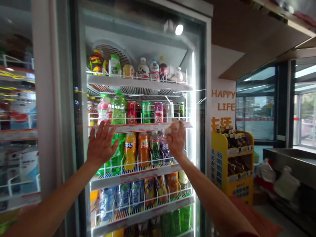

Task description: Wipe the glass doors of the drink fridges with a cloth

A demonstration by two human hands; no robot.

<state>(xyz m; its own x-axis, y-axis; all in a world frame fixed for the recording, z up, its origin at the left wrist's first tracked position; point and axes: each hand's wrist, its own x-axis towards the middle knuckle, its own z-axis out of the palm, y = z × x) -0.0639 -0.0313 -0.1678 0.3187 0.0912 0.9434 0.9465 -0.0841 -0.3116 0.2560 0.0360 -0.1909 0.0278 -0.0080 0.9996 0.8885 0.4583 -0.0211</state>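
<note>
My left hand [100, 144] lies with fingers spread at the glass door [201, 148] of a lit drinks fridge and holds nothing. Farther right, my right hand [178, 138] is closed against the same glass, its outline smeared by motion. A pale crumpled cloth [172, 129] shows at its fingers, partly hidden by the hand. Behind the glass, an orange soda bottle [130, 149] and a darker orange bottle [143, 148] stand between my hands. Above them a green can [145, 112] and a red can [158, 112] sit on a wire shelf [138, 127].
A second fridge [18, 131] stands on the left behind a grey door frame [53, 98]. To the right are a yellow snack rack [232, 164], white plastic bags [286, 182] beside a dark counter [296, 164], and windows [255, 102].
</note>
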